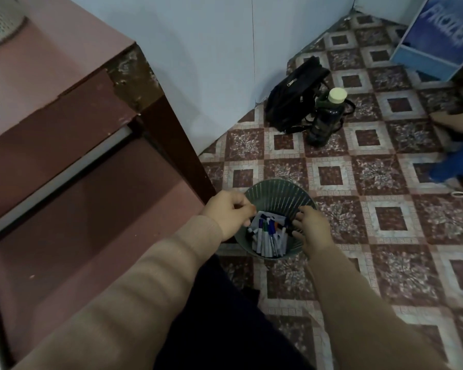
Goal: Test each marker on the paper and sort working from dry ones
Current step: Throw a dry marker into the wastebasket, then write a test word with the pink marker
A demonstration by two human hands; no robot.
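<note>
A: Entry, head view. Where are the markers (267,239)?

B: Bunched in a green slatted basket (278,194) that stands on the tiled floor (385,182), just beside the front corner of the reddish-brown counter (64,84). White barrels with blue, green and dark caps, most lying tilted. A white sheet of paper (277,217) lies in the basket behind them.

A: Any print legible on the barrels?

B: Too small to read. The only readable writing is "FROZEN", in pale letters on a blue box (439,36) in the far corner of the room.

A: Hands?

B: The left hand (229,210) is at the basket's left rim with its fingers curled in. Cannot tell whether they grip the rim or pinch something. The right hand (312,231) is at the right rim, fingers spread and loosely bent, tips against the inner wall, holding nothing. Both sleeves are tan.

A: Other items?

B: A black backpack (292,97) lies against the wall. Just beside it stands a dark bottle (324,118) with a cream cap (336,95). No label readable on either.
</note>
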